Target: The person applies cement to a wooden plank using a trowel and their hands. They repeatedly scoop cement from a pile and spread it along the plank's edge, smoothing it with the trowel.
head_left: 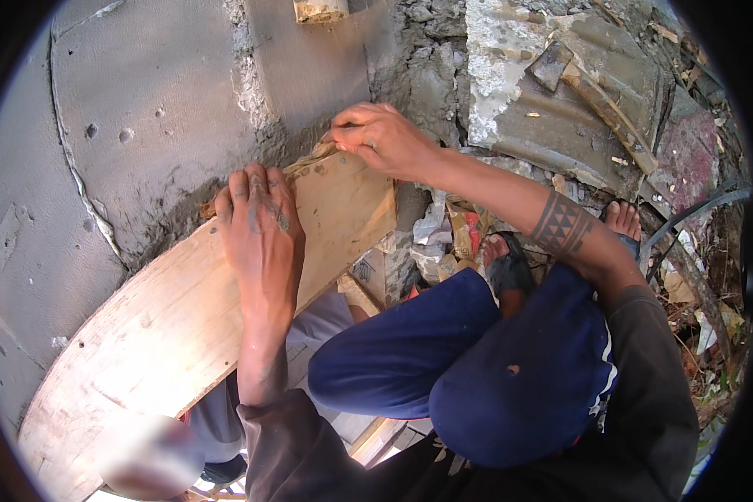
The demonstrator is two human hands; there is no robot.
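Note:
A long pale wooden plank (167, 309) lies with its upper edge along the grey plastered wall (159, 109), running from lower left to the middle. My left hand (263, 226), smeared with wet cement on its back, has its fingers bent over that edge. At the plank's right end, my right hand (381, 138) is closed, thumb and fingers pinched at a crumpled brown strip (316, 157) between board and wall. Whether the strip is paper or another material I cannot tell. Its far part is hidden behind the board and fingers.
A wood-handled tool with a flat metal head (552, 67) lies on a cement-crusted corrugated sheet (510, 92). Rubble and scraps (452, 230) fill the ground by my feet. Another person's blurred head (155, 456) is below the plank at lower left. A dark hose (711, 201) bends at right.

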